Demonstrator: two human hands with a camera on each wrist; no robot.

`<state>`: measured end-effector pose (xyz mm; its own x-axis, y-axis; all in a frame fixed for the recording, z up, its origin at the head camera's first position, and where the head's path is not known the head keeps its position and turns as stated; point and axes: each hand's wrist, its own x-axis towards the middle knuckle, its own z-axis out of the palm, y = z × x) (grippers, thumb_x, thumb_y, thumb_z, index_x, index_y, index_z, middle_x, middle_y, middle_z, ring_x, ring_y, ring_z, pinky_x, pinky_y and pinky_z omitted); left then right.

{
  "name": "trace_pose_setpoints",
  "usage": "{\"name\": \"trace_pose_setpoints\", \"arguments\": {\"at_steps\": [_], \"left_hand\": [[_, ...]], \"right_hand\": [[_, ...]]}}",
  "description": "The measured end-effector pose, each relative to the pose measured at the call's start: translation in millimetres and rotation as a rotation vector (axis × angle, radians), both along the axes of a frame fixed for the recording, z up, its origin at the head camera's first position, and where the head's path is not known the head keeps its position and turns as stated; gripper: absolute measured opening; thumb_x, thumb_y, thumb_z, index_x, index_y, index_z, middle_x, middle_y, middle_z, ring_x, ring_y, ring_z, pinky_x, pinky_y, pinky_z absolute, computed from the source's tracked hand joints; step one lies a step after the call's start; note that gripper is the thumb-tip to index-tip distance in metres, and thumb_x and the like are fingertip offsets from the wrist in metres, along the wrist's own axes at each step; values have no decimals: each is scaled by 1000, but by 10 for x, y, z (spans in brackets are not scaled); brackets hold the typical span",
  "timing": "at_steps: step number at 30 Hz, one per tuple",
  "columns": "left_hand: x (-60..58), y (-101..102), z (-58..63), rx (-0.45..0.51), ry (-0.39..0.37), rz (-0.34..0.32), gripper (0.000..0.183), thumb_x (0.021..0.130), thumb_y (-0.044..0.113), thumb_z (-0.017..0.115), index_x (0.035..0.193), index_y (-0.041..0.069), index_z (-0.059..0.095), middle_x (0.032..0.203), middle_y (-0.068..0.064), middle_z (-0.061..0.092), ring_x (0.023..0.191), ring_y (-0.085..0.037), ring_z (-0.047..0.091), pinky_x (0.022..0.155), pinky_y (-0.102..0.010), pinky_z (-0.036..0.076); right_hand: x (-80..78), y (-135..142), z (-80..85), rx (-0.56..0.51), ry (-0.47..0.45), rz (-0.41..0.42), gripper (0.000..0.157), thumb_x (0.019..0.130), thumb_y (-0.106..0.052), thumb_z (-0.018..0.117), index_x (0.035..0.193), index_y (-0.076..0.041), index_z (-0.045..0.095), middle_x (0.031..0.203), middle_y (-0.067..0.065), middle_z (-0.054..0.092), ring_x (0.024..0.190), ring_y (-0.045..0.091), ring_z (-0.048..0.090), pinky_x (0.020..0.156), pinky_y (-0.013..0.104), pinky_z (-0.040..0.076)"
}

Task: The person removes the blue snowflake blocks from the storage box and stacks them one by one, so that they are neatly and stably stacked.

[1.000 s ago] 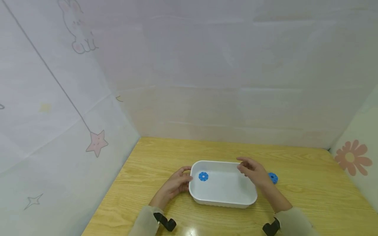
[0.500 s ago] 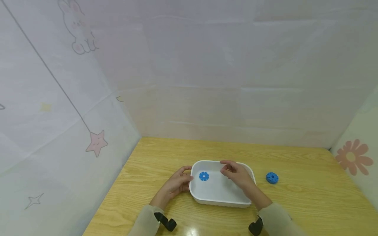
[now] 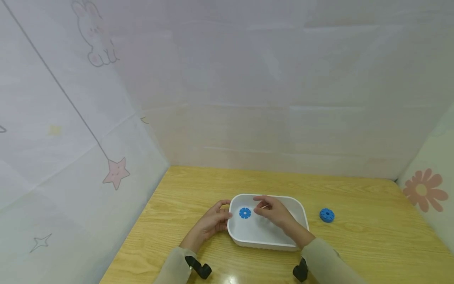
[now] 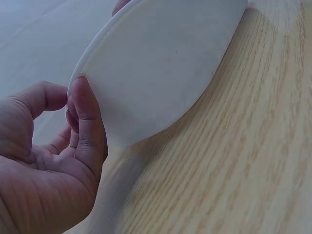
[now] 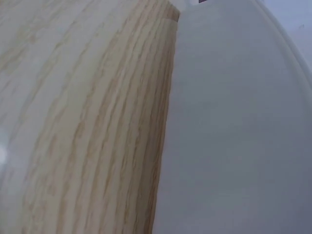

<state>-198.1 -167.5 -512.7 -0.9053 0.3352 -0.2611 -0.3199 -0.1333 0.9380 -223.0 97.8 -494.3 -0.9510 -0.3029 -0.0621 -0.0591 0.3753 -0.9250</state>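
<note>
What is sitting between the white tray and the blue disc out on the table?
Nothing: in the head view only bare wooden table separates the white tray from the blue disc.

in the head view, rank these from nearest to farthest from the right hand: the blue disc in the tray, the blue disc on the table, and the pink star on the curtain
From the right hand:
1. Blue disc in the tray, just left of the fingertips.
2. Blue disc on the table, off to the right, outside the white tray.
3. Pink star, far left on the curtain.
</note>
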Motion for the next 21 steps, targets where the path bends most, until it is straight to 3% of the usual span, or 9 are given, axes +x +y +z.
{"name": "trace_pose_setpoints", "arguments": {"at_steps": [9, 21], "left_hand": [[-6, -9, 0, -2, -15, -13, 57, 95, 3, 61, 146, 10, 37, 100, -9, 69, 72, -13, 66, 62, -26, 58], [-32, -26, 26, 4, -36, -40, 59, 93, 4, 64, 145, 13, 37, 89, -5, 67, 69, -13, 65, 61, -27, 58]], "right_hand": [[-67, -124, -82, 54, -7, 64, 40, 90, -19, 77, 129, -15, 67, 99, 3, 65, 87, 19, 60, 70, 31, 53], [-104, -243, -215, 203, 53, 96, 47, 86, -18, 81, 130, -15, 67, 97, 2, 63, 88, 17, 55, 78, 30, 50]]}}
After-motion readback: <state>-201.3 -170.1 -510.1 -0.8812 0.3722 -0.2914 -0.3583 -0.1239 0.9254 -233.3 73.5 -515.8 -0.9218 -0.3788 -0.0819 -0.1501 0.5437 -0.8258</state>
